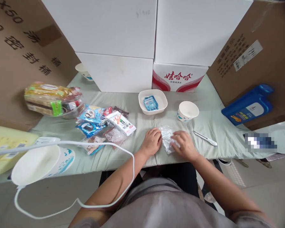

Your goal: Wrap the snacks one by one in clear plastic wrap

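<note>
A crinkled piece of clear plastic (167,137), perhaps a small bag or wrapper, lies on the cloth between my two hands. My left hand (152,141) has its fingers curled and close together at the plastic's left edge, holding it down. Over the right side of the plastic, my right hand (184,145) has its fingers bent and apart, slightly blurred, the tips at its surface. Just right of that hand rests a slim white and grey cutter-like tool (205,138). Behind the plastic stands a white paper cup (188,111), and a white dish (153,102) holds a blue packet (150,103).
Packaged snacks (104,123) are heaped on the left near a filled bowl (54,99). A large paper tub (42,163) and a white cable (133,171) occupy the near left. White boxes (116,72) wall the back. A blue bottle (249,106) leans at right.
</note>
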Demonstrator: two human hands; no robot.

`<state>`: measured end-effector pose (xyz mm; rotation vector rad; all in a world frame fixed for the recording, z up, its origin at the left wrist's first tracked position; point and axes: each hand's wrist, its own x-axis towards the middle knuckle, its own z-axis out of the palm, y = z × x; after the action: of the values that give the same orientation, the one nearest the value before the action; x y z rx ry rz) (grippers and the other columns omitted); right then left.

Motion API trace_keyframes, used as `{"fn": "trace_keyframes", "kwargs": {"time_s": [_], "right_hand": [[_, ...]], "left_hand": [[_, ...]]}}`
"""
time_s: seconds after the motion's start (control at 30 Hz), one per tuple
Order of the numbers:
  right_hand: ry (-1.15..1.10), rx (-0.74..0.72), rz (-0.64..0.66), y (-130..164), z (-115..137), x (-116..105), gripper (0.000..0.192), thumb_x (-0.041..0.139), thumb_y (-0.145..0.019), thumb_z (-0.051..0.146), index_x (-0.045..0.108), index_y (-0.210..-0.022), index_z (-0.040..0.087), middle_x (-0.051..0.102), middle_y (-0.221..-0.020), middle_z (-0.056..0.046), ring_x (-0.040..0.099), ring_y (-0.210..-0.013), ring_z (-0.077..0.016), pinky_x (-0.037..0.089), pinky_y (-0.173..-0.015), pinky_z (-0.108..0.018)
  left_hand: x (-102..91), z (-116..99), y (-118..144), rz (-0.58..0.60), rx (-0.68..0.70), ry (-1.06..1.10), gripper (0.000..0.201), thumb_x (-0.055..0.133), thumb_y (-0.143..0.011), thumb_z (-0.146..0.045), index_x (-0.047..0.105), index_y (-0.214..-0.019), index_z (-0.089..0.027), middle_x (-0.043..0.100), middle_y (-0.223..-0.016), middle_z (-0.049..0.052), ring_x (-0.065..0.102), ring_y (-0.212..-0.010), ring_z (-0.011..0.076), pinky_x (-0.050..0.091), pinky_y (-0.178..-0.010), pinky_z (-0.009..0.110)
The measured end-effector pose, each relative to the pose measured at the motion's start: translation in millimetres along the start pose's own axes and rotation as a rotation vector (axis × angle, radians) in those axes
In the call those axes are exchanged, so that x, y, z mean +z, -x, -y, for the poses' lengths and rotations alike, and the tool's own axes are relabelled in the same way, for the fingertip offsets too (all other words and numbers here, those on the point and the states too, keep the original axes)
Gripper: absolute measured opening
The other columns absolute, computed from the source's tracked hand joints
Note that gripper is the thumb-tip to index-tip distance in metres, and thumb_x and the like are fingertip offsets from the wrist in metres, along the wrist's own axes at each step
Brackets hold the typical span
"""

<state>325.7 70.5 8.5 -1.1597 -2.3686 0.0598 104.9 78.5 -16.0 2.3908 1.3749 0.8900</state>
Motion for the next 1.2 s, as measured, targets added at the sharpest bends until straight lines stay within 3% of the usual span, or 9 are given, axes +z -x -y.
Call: {"fn": "trace_keyframes", "kwargs": {"time_s": [0.1, 0.33, 0.47, 0.57, 0.77, 0.83, 1.0, 1.1, 1.2], "right_hand": [[-0.115, -0.141, 0.164, 25.4, 18.2, -1.7, 0.032, 0.059, -0.09, 0.035, 0.06, -0.117, 0.019, 0.062, -0.116, -0.013, 0.055, -0.11, -0.0268, 0.048, -0.091, -0.047], [-0.183, -0.046, 0.098, 50.3, 31.0, 6.4, 0.028, 0.045, -0.094, 0.014, 0.058, -0.118, 0.023, 0.065, -0.114, -0.011, 0.059, -0.108, -0.0235, 0.051, -0.09, -0.045], [-0.177, -0.119, 0.152, 33.4, 29.2, -7.0, 0.025, 0.043, -0.094, 0.014, 0.061, -0.11, 0.022, 0.069, -0.1, -0.008, 0.061, -0.1, -0.0229, 0.048, -0.09, -0.045], [-0.18, -0.119, 0.219, 3.8, 18.4, -13.3, 0.026, 0.037, -0.096, 0.016, 0.061, -0.107, 0.019, 0.068, -0.091, -0.007, 0.062, -0.085, -0.0196, 0.048, -0.081, -0.037], [0.093, 0.069, 0.333, -55.7, -9.2, 15.5, 0.027, 0.04, -0.098, 0.023, 0.063, -0.107, 0.015, 0.064, -0.094, -0.01, 0.058, -0.078, -0.0192, 0.042, -0.074, -0.031], [0.155, 0.058, 0.353, -61.2, -13.9, 29.8, 0.025, 0.043, -0.097, 0.024, 0.064, -0.107, 0.014, 0.063, -0.094, -0.01, 0.057, -0.081, -0.0202, 0.04, -0.076, -0.031], [0.139, 0.042, 0.256, -53.5, -16.7, 46.1, 0.027, 0.041, -0.098, 0.026, 0.064, -0.108, 0.015, 0.061, -0.094, -0.01, 0.054, -0.085, -0.0214, 0.04, -0.079, -0.032], [0.108, 0.034, 0.259, -51.1, -16.2, 45.4, 0.026, 0.042, -0.097, 0.025, 0.064, -0.107, 0.016, 0.061, -0.093, -0.01, 0.053, -0.085, -0.0212, 0.04, -0.079, -0.032], [0.117, 0.089, 0.239, -51.8, -17.8, 42.9, 0.027, 0.043, -0.097, 0.029, 0.065, -0.104, 0.016, 0.061, -0.093, -0.01, 0.052, -0.089, -0.0224, 0.04, -0.083, -0.034]], "left_hand": [[-2.9, -0.4, -1.5, 0.013, -0.003, 0.022, 0.018, 0.05, -0.091, -0.02, 0.062, -0.105, -0.02, 0.065, -0.111, 0.007, 0.05, -0.12, 0.0259, 0.04, -0.103, 0.047], [-2.6, -0.7, 1.3, 0.063, 0.129, 0.036, 0.015, 0.055, -0.088, -0.017, 0.068, -0.092, -0.022, 0.068, -0.11, 0.004, 0.048, -0.124, 0.026, 0.041, -0.103, 0.048], [-1.0, 1.8, 2.4, 0.067, 0.134, 0.088, 0.024, 0.053, -0.081, -0.005, 0.069, -0.087, -0.022, 0.07, -0.109, 0.002, 0.049, -0.124, 0.0251, 0.042, -0.102, 0.047], [1.4, 5.6, 2.3, 0.084, 0.129, 0.13, 0.032, 0.051, -0.075, 0.002, 0.068, -0.086, -0.022, 0.071, -0.111, 0.001, 0.051, -0.124, 0.0247, 0.043, -0.101, 0.048], [7.1, 9.1, 1.3, 0.06, 0.099, 0.118, 0.034, 0.046, -0.072, 0.005, 0.066, -0.08, -0.021, 0.072, -0.103, 0.0, 0.054, -0.12, 0.0259, 0.045, -0.1, 0.047], [6.7, 9.3, 1.5, 0.037, 0.099, 0.118, 0.034, 0.045, -0.071, 0.005, 0.066, -0.08, -0.021, 0.072, -0.101, 0.001, 0.054, -0.118, 0.0248, 0.047, -0.099, 0.046], [-2.2, 4.1, 1.5, -0.164, 0.107, 0.088, 0.031, 0.044, -0.077, -0.001, 0.066, -0.09, -0.02, 0.067, -0.105, 0.007, 0.056, -0.112, 0.0229, 0.048, -0.096, 0.043], [-4.3, -2.5, -0.5, -0.084, 0.259, 0.039, 0.023, 0.05, -0.086, -0.014, 0.065, -0.101, -0.02, 0.065, -0.117, 0.008, 0.052, -0.121, 0.0252, 0.042, -0.1, 0.045], [0.1, -5.9, -2.6, -0.021, 0.152, -0.024, 0.017, 0.051, -0.091, -0.022, 0.067, -0.092, -0.021, 0.069, -0.107, 0.006, 0.054, -0.118, 0.0263, 0.039, -0.099, 0.048]]}}
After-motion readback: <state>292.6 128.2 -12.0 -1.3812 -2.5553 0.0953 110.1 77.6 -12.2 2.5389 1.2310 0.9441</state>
